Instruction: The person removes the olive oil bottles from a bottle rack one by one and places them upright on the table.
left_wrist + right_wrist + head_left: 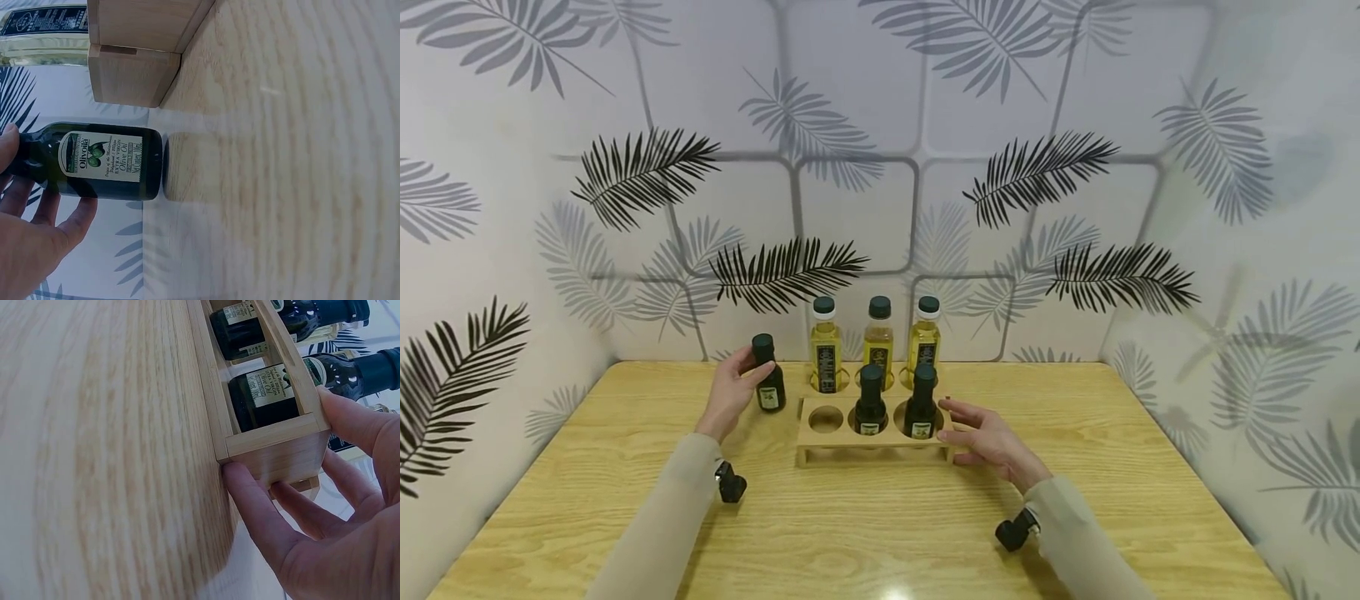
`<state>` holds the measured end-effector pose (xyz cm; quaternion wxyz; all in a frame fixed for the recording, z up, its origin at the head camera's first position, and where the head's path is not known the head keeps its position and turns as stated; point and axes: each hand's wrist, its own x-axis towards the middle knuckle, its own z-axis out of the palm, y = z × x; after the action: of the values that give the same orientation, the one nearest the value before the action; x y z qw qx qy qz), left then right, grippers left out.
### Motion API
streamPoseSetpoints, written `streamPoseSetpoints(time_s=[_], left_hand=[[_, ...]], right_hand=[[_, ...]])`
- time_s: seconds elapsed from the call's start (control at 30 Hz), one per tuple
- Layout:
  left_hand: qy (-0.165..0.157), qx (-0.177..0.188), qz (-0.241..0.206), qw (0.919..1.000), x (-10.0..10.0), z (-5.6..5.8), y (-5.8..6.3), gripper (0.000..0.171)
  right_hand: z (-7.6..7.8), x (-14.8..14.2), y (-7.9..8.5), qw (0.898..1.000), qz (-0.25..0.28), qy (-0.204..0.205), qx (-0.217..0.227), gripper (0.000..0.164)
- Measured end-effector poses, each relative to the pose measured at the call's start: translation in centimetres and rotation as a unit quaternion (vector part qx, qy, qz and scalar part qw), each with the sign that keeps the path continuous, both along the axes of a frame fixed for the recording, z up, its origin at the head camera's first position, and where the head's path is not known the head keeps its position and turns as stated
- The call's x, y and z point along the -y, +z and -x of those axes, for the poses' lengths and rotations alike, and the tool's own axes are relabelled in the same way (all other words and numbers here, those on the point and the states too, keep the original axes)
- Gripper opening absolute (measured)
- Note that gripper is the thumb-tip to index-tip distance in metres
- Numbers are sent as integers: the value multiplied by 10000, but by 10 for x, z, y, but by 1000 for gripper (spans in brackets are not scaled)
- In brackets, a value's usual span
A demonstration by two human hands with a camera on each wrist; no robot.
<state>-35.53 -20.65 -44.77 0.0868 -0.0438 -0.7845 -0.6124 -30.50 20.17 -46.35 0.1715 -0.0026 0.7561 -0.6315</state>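
Note:
In the head view, my left hand (733,392) holds a dark olive oil bottle (771,388) by its neck, left of a two-tier wooden rack (880,438). The bottle (103,159) is upright, its base at or just above the table; contact cannot be told. My right hand (992,442) touches the rack's right end, its fingers spread and fairly straight against the wood (281,453). Two dark bottles stand in the front tier, a middle bottle (870,408) and a right bottle (922,408); the front-left hole (826,419) holds none.
On the back tier are three bottles of yellow oil with green caps: left (826,350), middle (878,342) and right (924,337). Beneath everything is a wood-grain table (865,525). A leaf-patterned wall covering (857,217) rises behind and along the sides.

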Motion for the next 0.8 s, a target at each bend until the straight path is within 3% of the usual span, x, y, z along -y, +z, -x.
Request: streamPoseSetpoints(time_s=[0.37,0.8], left_hand=[[183,-5,-160,9997,6,9,-3,47],[124,231,172,9995,6,17,-4,59]], right_hand=[[1,5,-1,10000,40,29,16,66],[-2,1,0,9997,214,63,69,66]])
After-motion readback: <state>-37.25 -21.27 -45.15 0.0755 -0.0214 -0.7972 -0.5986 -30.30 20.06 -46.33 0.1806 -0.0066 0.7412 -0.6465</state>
